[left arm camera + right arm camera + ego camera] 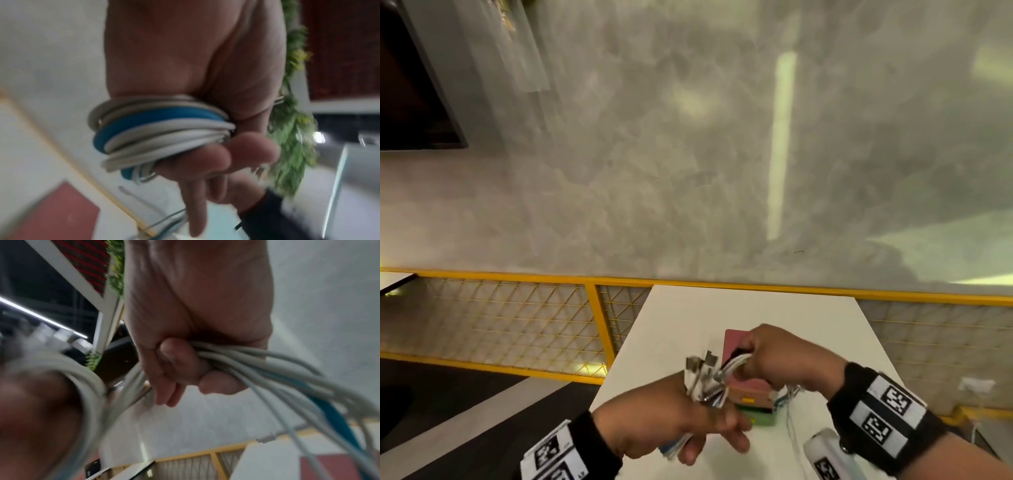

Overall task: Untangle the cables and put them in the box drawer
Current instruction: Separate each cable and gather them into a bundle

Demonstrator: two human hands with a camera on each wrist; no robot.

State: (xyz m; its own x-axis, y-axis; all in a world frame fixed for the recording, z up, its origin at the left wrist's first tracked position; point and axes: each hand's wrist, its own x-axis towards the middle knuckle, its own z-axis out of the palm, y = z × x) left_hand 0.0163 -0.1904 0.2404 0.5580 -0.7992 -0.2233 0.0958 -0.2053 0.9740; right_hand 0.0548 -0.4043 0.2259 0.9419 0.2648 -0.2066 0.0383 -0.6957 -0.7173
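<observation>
Cables hang above the surface's middle, coiled around the left hand and clenched in the right hand's fist. Pulling hard could cinch the coils tighter or sweep the box beneath off its spot.

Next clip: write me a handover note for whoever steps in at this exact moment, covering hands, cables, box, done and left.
Left hand: grips the cables, white plus one blue, looped round it, plug ends sticking up.
Right hand: fist closed on the same strands where they run off.
Box: on the white table just behind the hands; whether a drawer is open cannot be told.
Done: cables gathered off the table, partly coiled.
Left: finish separating them, open the drawer, put them in.
</observation>
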